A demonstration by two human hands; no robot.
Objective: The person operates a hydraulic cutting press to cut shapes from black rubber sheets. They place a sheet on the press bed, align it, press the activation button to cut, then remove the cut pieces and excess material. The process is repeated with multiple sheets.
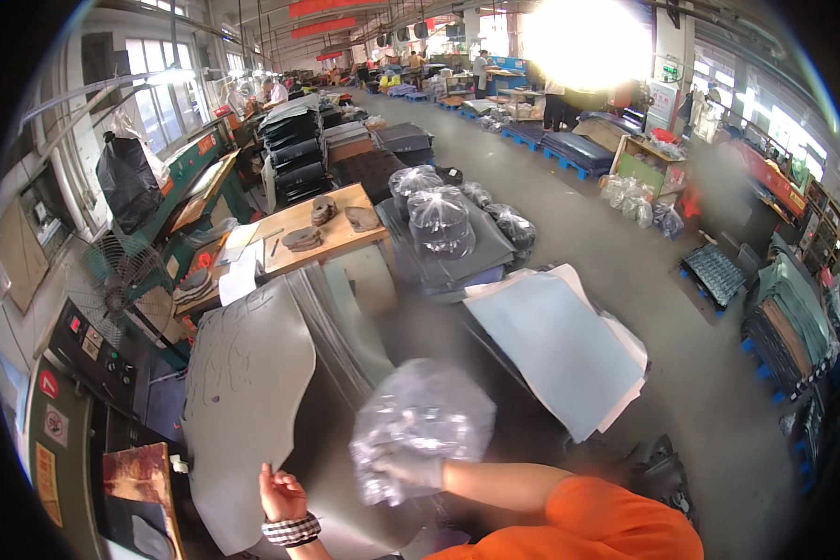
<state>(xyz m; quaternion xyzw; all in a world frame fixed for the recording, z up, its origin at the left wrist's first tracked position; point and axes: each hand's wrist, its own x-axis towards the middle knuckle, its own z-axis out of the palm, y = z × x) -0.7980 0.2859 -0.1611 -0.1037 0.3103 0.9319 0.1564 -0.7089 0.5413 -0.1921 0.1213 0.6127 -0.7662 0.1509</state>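
A crumpled clear plastic bag (pixel 429 411) hangs in front of me, blurred by motion. My right hand (pixel 409 469) reaches in from the right and grips its lower part; a pale glove seems to cover the hand. My left hand (pixel 283 493), with a black-and-white checked band on the wrist, is raised at the lower left. Its fingers are apart and slightly bent, and nothing shows in them. Beneath that hand lies a large grey sheet (pixel 247 383) with a wavy edge, draped beside more folded grey sheets (pixel 331 317).
Ahead, a wooden table (pixel 345 210) carries stacked brown cut pieces (pixel 303 239). Filled clear bags (pixel 441 222) stand on dark sheets. To the right is a pile of pale blue sheets (pixel 555 336). A control box (pixel 89 350) and a fan (pixel 117 280) stand at the left.
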